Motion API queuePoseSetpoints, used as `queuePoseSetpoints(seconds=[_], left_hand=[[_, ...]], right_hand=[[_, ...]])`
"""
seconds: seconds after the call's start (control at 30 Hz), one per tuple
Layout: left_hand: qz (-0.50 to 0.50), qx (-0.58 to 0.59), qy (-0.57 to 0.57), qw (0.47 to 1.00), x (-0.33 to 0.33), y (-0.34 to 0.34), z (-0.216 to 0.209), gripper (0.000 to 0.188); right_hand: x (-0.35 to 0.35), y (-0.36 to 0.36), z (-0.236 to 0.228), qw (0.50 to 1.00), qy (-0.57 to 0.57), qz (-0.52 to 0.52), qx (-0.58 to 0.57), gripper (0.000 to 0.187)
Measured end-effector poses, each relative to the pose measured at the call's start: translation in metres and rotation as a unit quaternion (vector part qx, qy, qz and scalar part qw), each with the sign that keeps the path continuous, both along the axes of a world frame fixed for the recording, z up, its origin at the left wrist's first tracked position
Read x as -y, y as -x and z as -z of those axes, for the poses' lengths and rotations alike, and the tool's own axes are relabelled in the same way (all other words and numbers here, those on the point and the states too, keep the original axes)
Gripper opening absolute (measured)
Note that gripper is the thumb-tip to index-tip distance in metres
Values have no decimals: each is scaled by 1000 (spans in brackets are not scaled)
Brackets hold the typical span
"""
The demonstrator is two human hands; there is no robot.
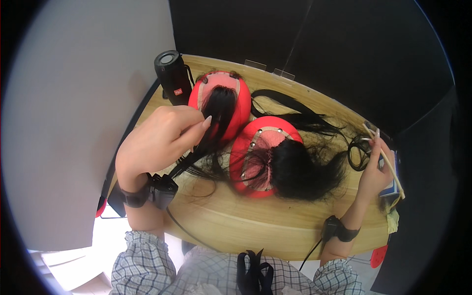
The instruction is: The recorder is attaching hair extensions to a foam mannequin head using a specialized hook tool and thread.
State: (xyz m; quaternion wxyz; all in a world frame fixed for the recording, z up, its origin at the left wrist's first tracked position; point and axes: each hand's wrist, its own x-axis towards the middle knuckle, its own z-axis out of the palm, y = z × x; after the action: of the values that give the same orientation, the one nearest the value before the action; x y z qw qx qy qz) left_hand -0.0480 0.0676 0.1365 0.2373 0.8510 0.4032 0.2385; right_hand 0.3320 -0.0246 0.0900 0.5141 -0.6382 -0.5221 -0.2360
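My left hand (160, 140) is closed, thumb and forefinger pressed together, over dark strands beside the far red head form (242, 109); whatever lies between its fingertips is too small to make out. A lock of black hair (220, 105) lies on that form's pink mesh cap. Closer to me, a second red head form (237, 169) carries a mesh cap edged with silver pins, and a thick bunch of black hair (305, 169) spreads rightward from it. At the right, my right hand (376, 172) grips a thin pale stick (397, 179), held at a slant.
A black cylindrical speaker (172, 76) stands at the back left of the wooden table (236, 221). Long black hair (287, 103) lies behind the forms. Beside my right hand are a blue and white packet (388, 189) and a pale cloth scrap (392, 221). Dark panels (344, 54) enclose the back.
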Motion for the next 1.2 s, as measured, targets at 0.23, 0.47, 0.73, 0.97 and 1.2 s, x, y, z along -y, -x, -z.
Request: queuePoseSetpoints(seconds=[0.23,0.47,0.73,0.97,1.2], left_hand=[[9,-24,-29,999,-1,1,1,32],[10,-23,-20,999,-1,0,-1,32],[9,-1,8,1000,0,-2,-1,29],[8,3,15,1000,0,-2,-1,29],[6,-2,6,1000,0,0,0,29]], right_hand=[[25,54,-10,738,270,-413,-460,10],[3,67,26,709,307,-467,-431,5],[-4,67,33,716,287,-453,-448,6],[-5,63,36,720,288,-457,-437,7],[-7,57,40,726,293,-448,-431,9]])
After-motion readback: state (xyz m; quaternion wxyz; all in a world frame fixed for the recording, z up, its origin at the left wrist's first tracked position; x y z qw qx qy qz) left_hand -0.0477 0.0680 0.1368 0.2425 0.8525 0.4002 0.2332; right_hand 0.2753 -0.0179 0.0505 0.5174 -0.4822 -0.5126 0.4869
